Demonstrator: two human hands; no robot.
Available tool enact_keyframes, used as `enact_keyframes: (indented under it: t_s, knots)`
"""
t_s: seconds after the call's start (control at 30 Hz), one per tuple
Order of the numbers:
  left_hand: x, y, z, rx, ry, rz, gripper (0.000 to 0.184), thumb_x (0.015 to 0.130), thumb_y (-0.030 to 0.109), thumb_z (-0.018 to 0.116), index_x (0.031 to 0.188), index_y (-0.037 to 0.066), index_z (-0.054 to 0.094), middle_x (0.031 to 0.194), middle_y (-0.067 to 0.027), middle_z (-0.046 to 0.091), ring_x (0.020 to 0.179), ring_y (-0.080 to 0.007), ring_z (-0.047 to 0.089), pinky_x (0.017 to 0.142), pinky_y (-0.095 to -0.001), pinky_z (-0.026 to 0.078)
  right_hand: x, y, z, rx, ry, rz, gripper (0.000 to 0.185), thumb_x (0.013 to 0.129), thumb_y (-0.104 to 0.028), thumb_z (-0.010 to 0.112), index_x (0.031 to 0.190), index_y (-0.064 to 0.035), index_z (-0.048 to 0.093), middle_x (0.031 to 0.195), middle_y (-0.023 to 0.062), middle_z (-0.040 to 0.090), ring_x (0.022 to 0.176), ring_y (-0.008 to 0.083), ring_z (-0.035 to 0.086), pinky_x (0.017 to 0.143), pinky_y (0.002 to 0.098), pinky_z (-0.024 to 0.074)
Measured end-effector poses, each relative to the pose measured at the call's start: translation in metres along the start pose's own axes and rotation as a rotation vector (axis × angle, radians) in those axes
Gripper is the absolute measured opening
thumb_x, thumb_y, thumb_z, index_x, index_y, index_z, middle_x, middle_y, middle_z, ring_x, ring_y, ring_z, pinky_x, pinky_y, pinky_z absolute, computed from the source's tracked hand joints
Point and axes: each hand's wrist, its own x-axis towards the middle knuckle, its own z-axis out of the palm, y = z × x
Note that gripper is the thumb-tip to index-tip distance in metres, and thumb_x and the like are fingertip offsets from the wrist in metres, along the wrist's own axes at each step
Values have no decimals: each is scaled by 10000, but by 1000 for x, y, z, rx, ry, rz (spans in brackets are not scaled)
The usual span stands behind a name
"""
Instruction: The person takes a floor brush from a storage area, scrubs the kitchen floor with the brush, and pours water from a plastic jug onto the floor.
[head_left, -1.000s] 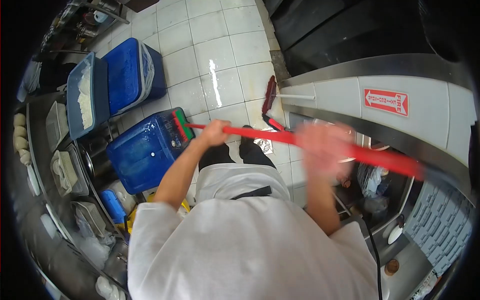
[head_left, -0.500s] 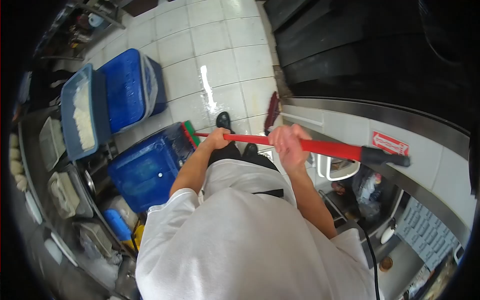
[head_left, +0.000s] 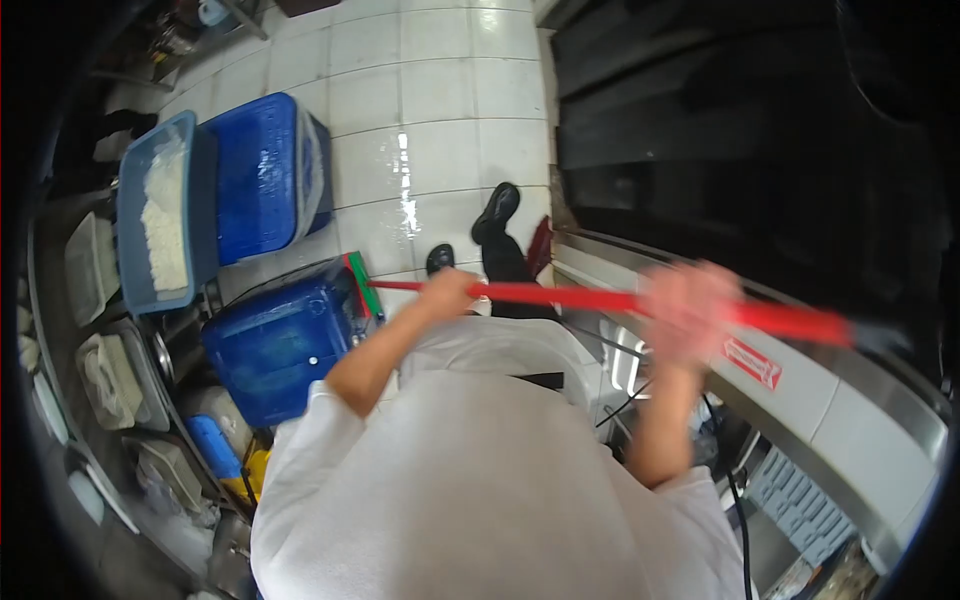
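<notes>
A long red pole (head_left: pixel 560 295) with a dark grip at its near end crosses in front of my body. My left hand (head_left: pixel 447 294) is closed around its thinner part. Farther along to the right, my right hand (head_left: pixel 690 308) is wrapped around the thicker part, blurred by motion. At the pole's far left end, a narrow green-and-red head (head_left: pixel 361 284) shows beside a blue lidded bin (head_left: pixel 285 345). Whether this head is a squeegee or a brush, I cannot tell.
Another blue bin (head_left: pixel 250 180) stands beside a grey-blue tub (head_left: pixel 203 240) holding white material. Wet white floor tiles (head_left: pixel 435 150) stretch ahead. A dark red bristly thing (head_left: pixel 540 246) lies at the right wall's base. Metal shelving with containers lines the left.
My right hand and the pole's near end have moved right. One foot has stepped forward and to the right. The green-and-red head has shifted slightly left.
</notes>
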Motion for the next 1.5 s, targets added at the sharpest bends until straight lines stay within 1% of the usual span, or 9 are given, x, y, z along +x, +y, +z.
enact_keyframes:
  t_s: [0.13,0.3,0.7,0.93,1.17,1.27,1.4,1.47,1.5]
  knots:
    - [-30,106,-51,32,36,71,121,770,158,675,827,52,682,807,-210,669,787,-393,656,710,-458,512,35,-38,29,72,-79,-31,313,1025,-273,439,744,-139,470,560,-27,446,490,90,420,482,264,393]
    - [31,-115,-36,-119,111,-303,162,811,235,680,837,76,702,854,-177,692,836,-371,666,736,-450,523,66,166,22,-327,-56,195,262,990,-165,489,737,-107,451,584,5,401,530,135,411,535,312,383]
    - [-23,177,-101,-151,1458,-337,360,834,192,719,614,12,499,612,-166,536,586,-399,549,536,-479,420,317,8,172,505,-959,368,348,1002,-283,528,717,-118,414,519,-13,454,410,73,446,442,229,422]
    - [-84,160,19,22,2157,-858,375,794,151,779,608,30,475,630,-103,526,612,-292,520,575,-403,405,214,50,260,515,-2072,560,362,947,-276,617,667,-97,472,598,43,568,537,207,574,638,432,523]
    - [-129,187,88,147,2524,-951,342,782,186,796,619,40,533,605,-94,543,596,-296,521,568,-402,409,97,13,347,1018,-1907,894,396,901,-274,660,615,-103,445,474,-20,463,347,81,414,340,241,353]
    - [-156,174,146,-126,2543,-916,393,796,193,785,582,26,500,572,-135,504,538,-333,488,527,-415,394,2,-4,385,1243,-2444,998,427,859,-287,710,589,-105,433,441,-15,446,334,99,415,378,281,424]
    - [-209,199,162,237,2935,-711,435,754,194,827,579,27,465,561,-126,489,531,-333,487,515,-423,376,-40,-60,448,777,-2351,620,259,804,-248,710,673,-108,536,676,10,595,662,102,614,739,293,533]
    - [-226,209,156,290,3099,-838,408,776,263,801,590,49,507,596,-105,536,609,-320,551,554,-420,405,-118,-84,484,840,-2842,993,248,822,-296,671,734,-88,567,769,40,625,754,100,635,827,312,531]
    - [-237,211,154,250,3157,-755,388,773,252,803,607,52,514,613,-97,545,629,-313,554,565,-410,399,-162,-92,470,1123,-2597,990,306,884,-336,618,713,-96,536,676,12,553,623,97,551,677,289,479]
